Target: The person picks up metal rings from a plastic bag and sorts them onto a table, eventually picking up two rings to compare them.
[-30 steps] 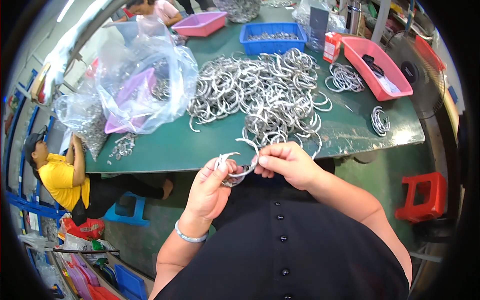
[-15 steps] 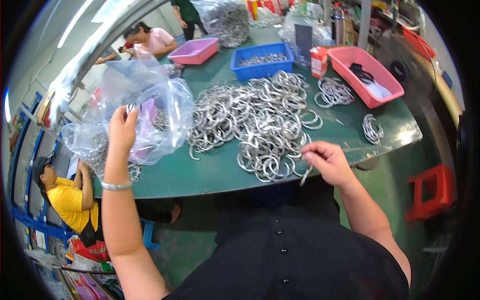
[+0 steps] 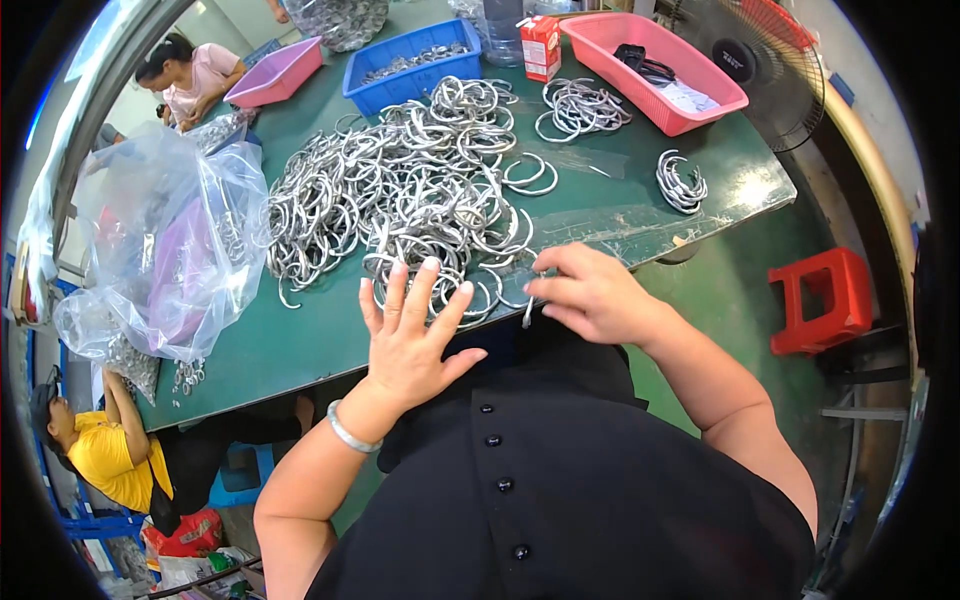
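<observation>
A big heap of silver metal rings [image 3: 410, 200] lies on the green counter [image 3: 300, 340], its near edge right under both hands. The left hand [image 3: 410, 335] is spread flat with fingers apart, holding nothing, its fingertips over the nearest rings at the edge of the heap. Just to its right, the right hand [image 3: 590, 295] has its fingers drawn together in a pinch on a thin metal piece [image 3: 530, 310] that hangs down from them at the counter's near edge; whether it is a ring or a loose part cannot be told.

Beyond the right hand lie a small bundle of rings [image 3: 680, 185] and a looser bunch [image 3: 580, 105], with a pink tray [image 3: 665, 75] behind them. Past the heap stand a blue bin [image 3: 400, 60], a small red carton [image 3: 540, 45] and a purple tray [image 3: 275, 70]. Left of the left hand sits a clear plastic bag [image 3: 170, 250]. A red stool [image 3: 825, 300] stands on the floor to the right.
</observation>
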Demonstrator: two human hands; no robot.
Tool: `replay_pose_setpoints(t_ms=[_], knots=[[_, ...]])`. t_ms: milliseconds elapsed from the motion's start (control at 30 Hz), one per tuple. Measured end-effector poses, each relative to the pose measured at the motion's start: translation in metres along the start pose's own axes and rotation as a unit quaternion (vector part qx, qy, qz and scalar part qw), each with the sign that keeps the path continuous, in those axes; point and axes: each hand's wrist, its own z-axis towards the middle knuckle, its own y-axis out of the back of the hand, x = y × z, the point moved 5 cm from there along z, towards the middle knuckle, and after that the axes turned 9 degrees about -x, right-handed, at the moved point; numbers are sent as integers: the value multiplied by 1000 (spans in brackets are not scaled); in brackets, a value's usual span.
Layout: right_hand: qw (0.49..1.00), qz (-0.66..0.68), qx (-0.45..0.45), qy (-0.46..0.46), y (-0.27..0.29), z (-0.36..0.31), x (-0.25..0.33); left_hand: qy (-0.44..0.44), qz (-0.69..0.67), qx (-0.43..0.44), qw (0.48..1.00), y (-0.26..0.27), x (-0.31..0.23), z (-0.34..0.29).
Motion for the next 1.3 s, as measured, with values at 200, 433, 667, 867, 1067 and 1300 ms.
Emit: replay_pose_setpoints(t_ms=[200, 433, 667, 867, 1067, 1300], knots=[[989, -71, 54, 122, -17, -6, 12, -19, 15, -4, 1000, -27, -7, 14], [986, -63, 44, 145, -25, -9, 2, -11, 33, -2, 999, -42, -5, 18], [996, 77, 23, 38, -21, -3, -13, 16, 0, -39, 999, -41, -7, 30], [985, 169, -9, -34, -14, 2, -26, 23, -26, -34, 999, -41, -3, 40], [988, 136, 28, -64, -10, 8, -29, 21, -21, -38, 999, -38, -2, 44], [993, 33, 116, -14, -11, 3, -22, 3, -40, -71, 997, -34, -2, 38]])
